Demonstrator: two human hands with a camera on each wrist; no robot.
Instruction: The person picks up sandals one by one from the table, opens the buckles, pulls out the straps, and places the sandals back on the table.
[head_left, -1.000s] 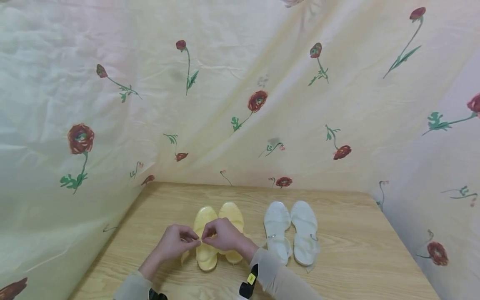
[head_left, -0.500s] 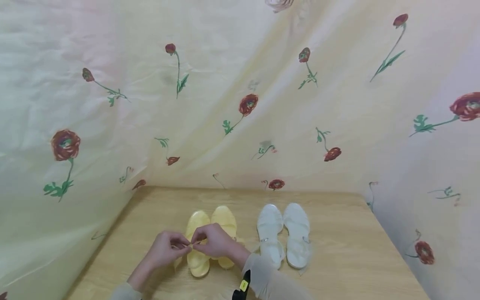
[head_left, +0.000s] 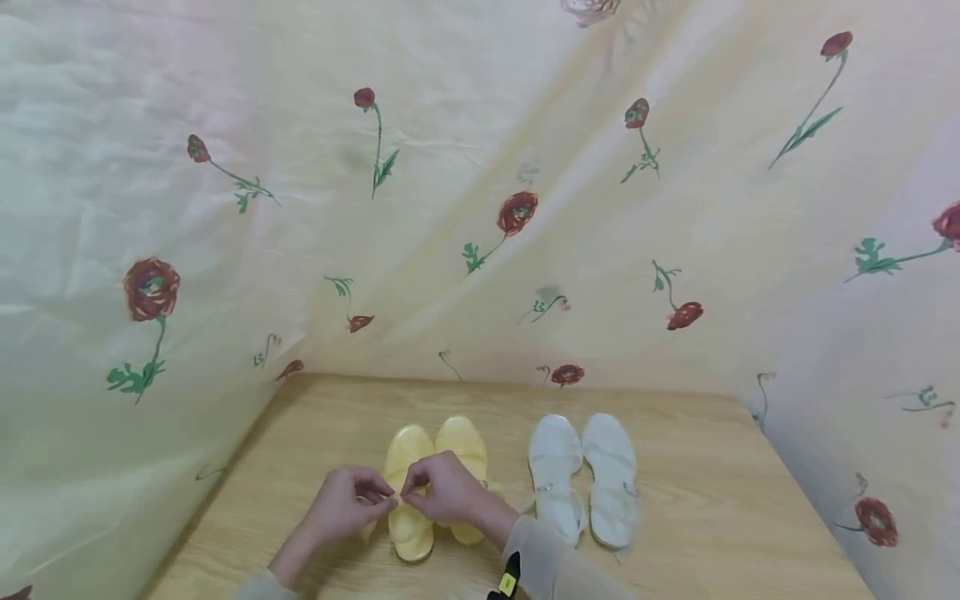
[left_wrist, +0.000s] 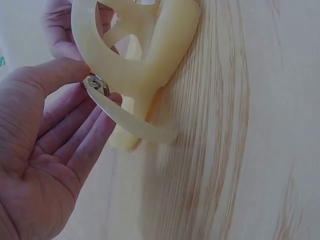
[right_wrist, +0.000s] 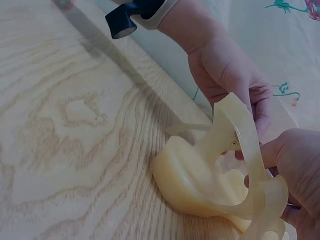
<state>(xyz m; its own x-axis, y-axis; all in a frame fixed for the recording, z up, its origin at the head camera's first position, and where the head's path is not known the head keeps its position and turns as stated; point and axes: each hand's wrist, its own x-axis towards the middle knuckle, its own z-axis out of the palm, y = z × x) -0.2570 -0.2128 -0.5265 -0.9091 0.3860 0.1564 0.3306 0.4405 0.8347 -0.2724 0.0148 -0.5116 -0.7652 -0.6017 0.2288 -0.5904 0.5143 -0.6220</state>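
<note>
A pair of yellow sandals lies on the table: the left sandal is under my hands, the right sandal beside it. My left hand pinches the left sandal's ankle strap at its small metal buckle between thumb and forefinger. The loose strap end sticks out past those fingers. My right hand faces it closely, thumb and forefinger pinching the strap near the buckle. In the right wrist view, the sandal's straps partly hide the right fingertips.
A pair of white sandals, left one and right one, stands to the right on the wooden table. Flower-printed cloth hangs behind the table and along both sides.
The head view shifted left, then back right. Half a second ago the fingertips of both hands met; now a small gap shows between them. Both pairs of sandals stay in place.
</note>
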